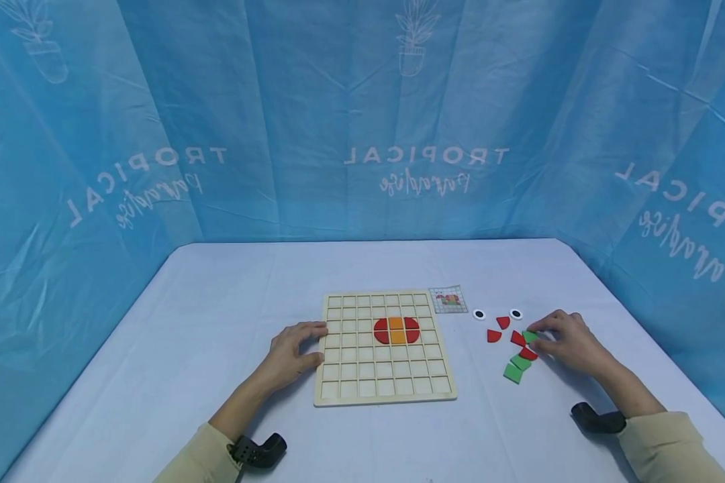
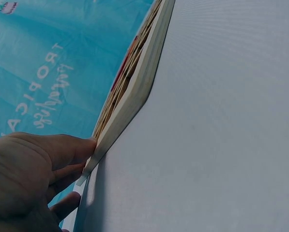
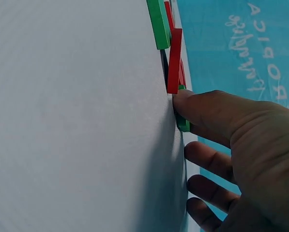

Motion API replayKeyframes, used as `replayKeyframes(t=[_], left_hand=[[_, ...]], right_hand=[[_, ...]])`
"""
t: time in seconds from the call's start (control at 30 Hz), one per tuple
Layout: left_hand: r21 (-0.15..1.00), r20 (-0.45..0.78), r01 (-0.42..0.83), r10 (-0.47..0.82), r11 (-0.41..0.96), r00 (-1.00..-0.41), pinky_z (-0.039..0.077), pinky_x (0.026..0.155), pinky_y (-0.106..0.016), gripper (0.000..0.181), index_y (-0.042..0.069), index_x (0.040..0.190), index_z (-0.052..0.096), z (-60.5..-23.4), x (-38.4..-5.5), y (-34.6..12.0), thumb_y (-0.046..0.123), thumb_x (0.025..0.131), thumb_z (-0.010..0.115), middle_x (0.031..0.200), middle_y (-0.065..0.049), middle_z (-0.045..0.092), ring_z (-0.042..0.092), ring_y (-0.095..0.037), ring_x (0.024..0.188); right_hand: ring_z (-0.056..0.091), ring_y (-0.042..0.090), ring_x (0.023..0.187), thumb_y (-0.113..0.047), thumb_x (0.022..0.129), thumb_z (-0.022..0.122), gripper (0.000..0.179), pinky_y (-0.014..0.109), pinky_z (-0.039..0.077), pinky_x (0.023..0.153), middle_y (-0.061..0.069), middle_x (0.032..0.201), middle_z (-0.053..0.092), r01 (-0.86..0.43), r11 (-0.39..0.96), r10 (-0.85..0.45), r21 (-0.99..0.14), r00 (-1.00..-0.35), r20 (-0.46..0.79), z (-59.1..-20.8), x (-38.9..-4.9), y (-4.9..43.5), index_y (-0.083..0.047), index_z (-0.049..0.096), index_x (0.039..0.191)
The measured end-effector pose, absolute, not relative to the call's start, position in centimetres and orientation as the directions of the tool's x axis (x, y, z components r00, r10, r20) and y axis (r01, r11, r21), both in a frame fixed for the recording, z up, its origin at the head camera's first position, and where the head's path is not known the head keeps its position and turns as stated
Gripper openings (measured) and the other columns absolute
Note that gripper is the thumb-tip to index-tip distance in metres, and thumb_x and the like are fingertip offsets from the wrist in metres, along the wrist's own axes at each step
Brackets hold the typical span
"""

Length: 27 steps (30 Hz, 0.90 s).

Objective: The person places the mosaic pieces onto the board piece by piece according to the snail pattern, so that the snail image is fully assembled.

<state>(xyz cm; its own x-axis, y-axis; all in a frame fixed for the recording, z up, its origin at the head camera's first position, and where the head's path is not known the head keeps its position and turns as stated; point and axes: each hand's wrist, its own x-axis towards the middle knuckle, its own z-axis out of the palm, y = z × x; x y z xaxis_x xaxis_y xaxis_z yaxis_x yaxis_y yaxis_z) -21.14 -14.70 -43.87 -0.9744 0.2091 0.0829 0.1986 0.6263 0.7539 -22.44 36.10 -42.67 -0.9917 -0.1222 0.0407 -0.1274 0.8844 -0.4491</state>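
Observation:
A wooden grid board (image 1: 348,370) lies flat on the table, with red quarter-round tiles (image 1: 381,337) and orange square tiles (image 1: 397,337) together forming a rounded shape in its cells. Along the board's left edge rests my left hand (image 1: 290,355), thumb and fingers spread apart; the left wrist view shows its thumb touching the board's side (image 2: 129,111). My right hand (image 1: 570,342) pinches a green tile (image 3: 184,123) between thumb and fingers, low at the tabletop. Beside it lie loose red tiles (image 1: 517,338) and green tiles (image 1: 512,373). Part of the pinched tile is hidden by the thumb.
A small picture card (image 1: 448,300) with a gridded design lies by the board's top right corner. Two white eye tiles with black centres, a left one (image 1: 479,314) and a right one (image 1: 516,314), lie beyond the loose tiles. Blue printed cloth (image 1: 302,121) surrounds the white table (image 1: 235,282).

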Motion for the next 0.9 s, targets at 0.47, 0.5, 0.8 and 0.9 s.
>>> replayKeyframes(t=[0.47, 0.5, 0.8, 0.9], left_hand=[[0.762, 0.083, 0.196, 0.208, 0.617, -0.975, 0.01, 0.115, -0.054, 0.044, 0.009, 0.123, 0.061, -43.9, -21.2, -14.7, 0.008, 0.08, 0.068, 0.139, -0.004, 0.052, 0.035, -0.03, 0.136], [0.763, 0.083, 0.196, 0.208, 0.616, -0.975, 0.01, 0.115, -0.054, 0.044, 0.009, 0.123, 0.061, -43.9, -21.2, -14.7, 0.008, 0.08, 0.068, 0.139, -0.004, 0.052, 0.034, -0.03, 0.136], [0.762, 0.084, 0.197, 0.207, 0.617, -0.975, 0.009, 0.115, -0.055, 0.043, 0.01, 0.123, 0.061, -43.9, -21.1, -14.7, 0.008, 0.08, 0.068, 0.14, -0.003, 0.051, 0.035, -0.03, 0.135], [0.764, 0.082, 0.193, 0.204, 0.616, -0.976, 0.009, 0.115, -0.054, 0.043, 0.01, 0.123, 0.061, -43.9, -21.1, -14.7, 0.008, 0.08, 0.068, 0.14, -0.003, 0.051, 0.035, -0.03, 0.136]], right_hand=[[0.044, 0.028, 0.107, -0.02, 0.079, 0.074, 0.034, 0.028, 0.049, 0.071, 0.012, 0.111, 0.063, -0.199, 0.832, -0.159, -0.518, -0.98, 0.12, -40.6, -21.8, 31.4, -0.01, 0.068, 0.111], [0.044, 0.027, 0.106, -0.02, 0.079, 0.073, 0.032, 0.029, 0.049, 0.071, 0.011, 0.11, 0.063, -0.204, 0.827, -0.164, -0.524, -0.979, 0.121, -40.5, -21.8, 30.7, -0.01, 0.068, 0.11], [0.045, 0.02, 0.097, -0.024, 0.076, 0.078, 0.027, 0.031, 0.044, 0.075, 0.0, 0.1, 0.065, -0.246, 0.812, -0.195, -0.53, -0.969, 0.151, -40.7, -21.4, 24.5, -0.017, 0.071, 0.101], [0.045, 0.018, 0.097, -0.024, 0.074, 0.079, 0.028, 0.03, 0.045, 0.075, -0.003, 0.1, 0.066, -0.276, 0.799, -0.226, -0.535, -0.961, 0.158, -41.0, -21.4, 22.6, -0.02, 0.071, 0.1]])
